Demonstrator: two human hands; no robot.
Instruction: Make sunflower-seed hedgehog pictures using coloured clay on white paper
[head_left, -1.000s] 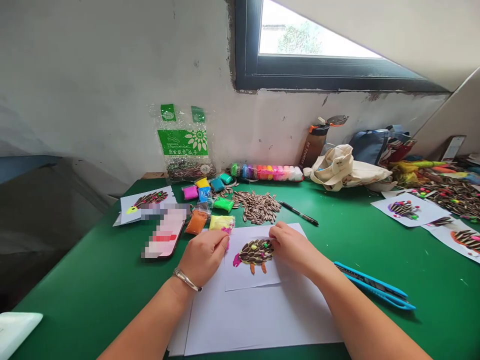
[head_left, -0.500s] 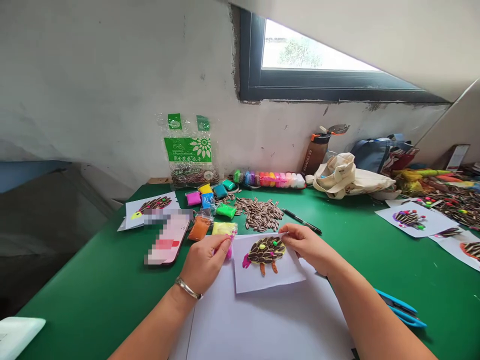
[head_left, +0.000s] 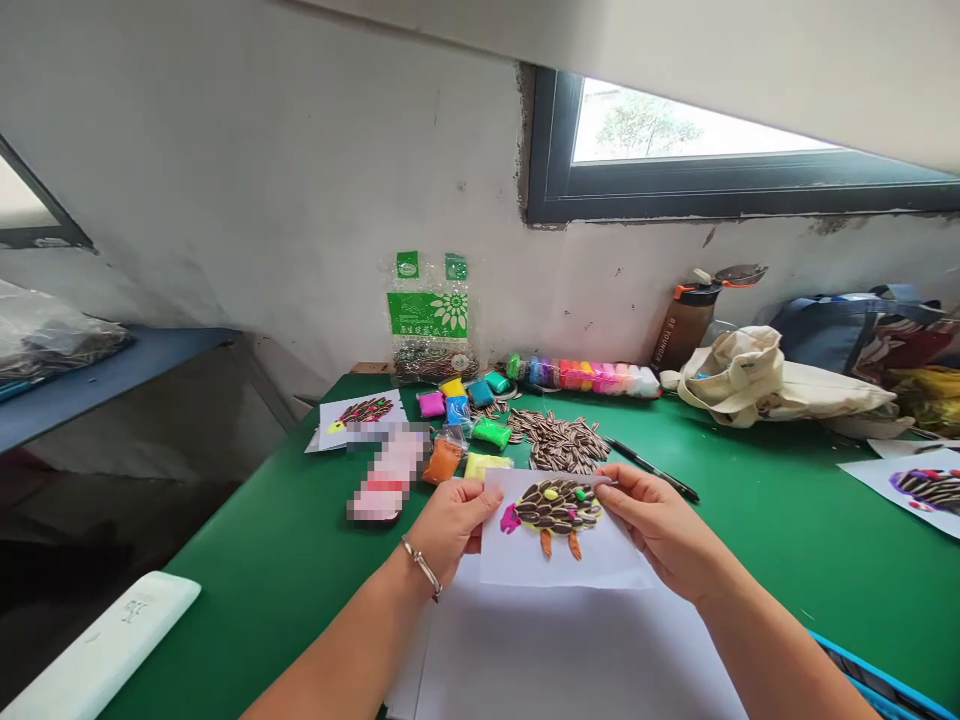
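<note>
Pinching picture at nine o'clock with left hand, two with right hand; head, body, legs done (seemingly nothing left).

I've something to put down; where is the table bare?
Bare table shows between the white device, pink phone and left forearm, and between the pen, right forearm and right-edge card. Crowded beyond the held card: clay packets, seed pile.

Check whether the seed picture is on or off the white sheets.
Off: the seed picture is held up, left hand at its left edge, right hand at its upper right, its shadow on the white sheets below.
</note>
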